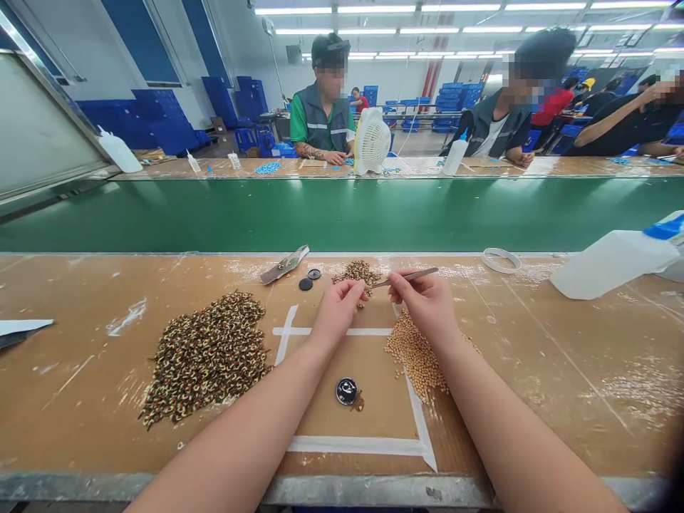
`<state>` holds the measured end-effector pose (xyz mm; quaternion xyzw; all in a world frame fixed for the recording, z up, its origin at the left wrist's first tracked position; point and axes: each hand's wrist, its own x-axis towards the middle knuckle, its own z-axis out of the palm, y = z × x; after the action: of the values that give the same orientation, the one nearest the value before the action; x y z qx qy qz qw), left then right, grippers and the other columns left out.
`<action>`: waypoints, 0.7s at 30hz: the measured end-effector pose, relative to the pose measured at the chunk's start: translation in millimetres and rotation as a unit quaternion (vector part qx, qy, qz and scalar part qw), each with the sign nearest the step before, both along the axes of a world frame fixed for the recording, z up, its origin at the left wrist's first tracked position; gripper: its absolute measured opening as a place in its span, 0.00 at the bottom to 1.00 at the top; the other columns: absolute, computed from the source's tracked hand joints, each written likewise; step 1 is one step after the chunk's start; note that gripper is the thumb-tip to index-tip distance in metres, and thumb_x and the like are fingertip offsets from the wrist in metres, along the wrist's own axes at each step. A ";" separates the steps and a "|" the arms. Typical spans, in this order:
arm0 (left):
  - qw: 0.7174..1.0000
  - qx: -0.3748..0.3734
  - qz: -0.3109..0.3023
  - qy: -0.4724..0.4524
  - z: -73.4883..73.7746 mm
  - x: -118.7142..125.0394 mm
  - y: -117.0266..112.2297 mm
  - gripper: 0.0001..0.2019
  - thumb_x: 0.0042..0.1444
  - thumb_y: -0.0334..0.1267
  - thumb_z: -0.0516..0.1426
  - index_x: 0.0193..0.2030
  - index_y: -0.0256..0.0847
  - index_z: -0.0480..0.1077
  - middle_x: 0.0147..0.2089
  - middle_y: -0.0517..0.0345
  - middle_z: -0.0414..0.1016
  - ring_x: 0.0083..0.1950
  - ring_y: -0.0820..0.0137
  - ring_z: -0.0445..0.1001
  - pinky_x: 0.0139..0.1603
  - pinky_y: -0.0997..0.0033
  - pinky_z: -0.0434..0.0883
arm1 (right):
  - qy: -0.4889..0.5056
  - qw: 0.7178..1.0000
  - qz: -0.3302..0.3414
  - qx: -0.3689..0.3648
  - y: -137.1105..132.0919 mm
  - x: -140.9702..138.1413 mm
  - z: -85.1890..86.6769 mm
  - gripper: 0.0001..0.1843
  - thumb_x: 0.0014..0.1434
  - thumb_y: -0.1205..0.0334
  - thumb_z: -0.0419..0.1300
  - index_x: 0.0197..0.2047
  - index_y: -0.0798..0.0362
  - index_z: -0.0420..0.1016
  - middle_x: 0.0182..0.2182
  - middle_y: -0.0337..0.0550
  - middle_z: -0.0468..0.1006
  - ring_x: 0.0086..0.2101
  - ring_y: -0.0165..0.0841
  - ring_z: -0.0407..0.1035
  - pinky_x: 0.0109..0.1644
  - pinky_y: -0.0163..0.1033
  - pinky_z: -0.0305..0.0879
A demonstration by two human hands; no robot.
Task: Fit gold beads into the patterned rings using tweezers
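Note:
My right hand (427, 301) grips metal tweezers (423, 273), their tips pointing left toward my other hand. The fingers of my left hand (338, 306) are pinched together at those tips; whatever they hold is too small to make out. Just beyond both hands lies a small heap of brown-and-gold pieces (357, 271). Tan round beads (414, 353) are piled beneath my right wrist. Left of my left forearm spreads a large pile of dark and cream curved pieces (208, 356). Between my forearms sits a small round dish (346, 391) with glossy black contents, beside a brown smear.
White tape (363, 445) marks a rectangle on the cardboard-covered table. Two black discs (306, 284) and a patterned strip (285, 265) lie behind my left hand. A tape ring (501, 260) and large white bottle (609, 263) are at right. Beyond runs a green belt (342, 214); co-workers sit across it.

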<state>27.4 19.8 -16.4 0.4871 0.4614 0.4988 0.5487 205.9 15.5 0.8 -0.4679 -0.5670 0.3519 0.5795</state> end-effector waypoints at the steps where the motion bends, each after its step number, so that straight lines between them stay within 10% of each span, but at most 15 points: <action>1: 1.000 -0.010 -0.020 -0.015 0.2 0.7 -0.9 0.18 0.59 0.54 0.62 0.38 0.38 0.76 0.35 0.57 0.76 0.19 0.82 0.53 0.19 0.75 0.49 | 0.001 1.000 0.004 0.005 -1.4 -0.8 1.3 0.16 0.60 0.48 0.68 0.36 0.55 0.81 0.22 0.42 0.79 0.23 0.32 0.73 0.29 0.38 0.71; 21: 0.955 -0.137 -0.112 -0.238 3.6 -7.4 0.8 0.21 0.51 0.46 0.72 0.46 0.35 0.78 0.35 0.62 0.74 0.18 0.90 0.48 0.17 0.84 0.44 | 0.060 0.997 0.035 0.017 -3.3 -6.0 2.7 0.18 0.62 0.46 0.67 0.36 0.54 0.80 0.23 0.41 0.79 0.22 0.30 0.71 0.28 0.35 0.70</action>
<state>20.0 20.6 -12.8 0.3229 0.3235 0.4681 0.7563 200.0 12.2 3.5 -0.4157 -0.5533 0.3898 0.6075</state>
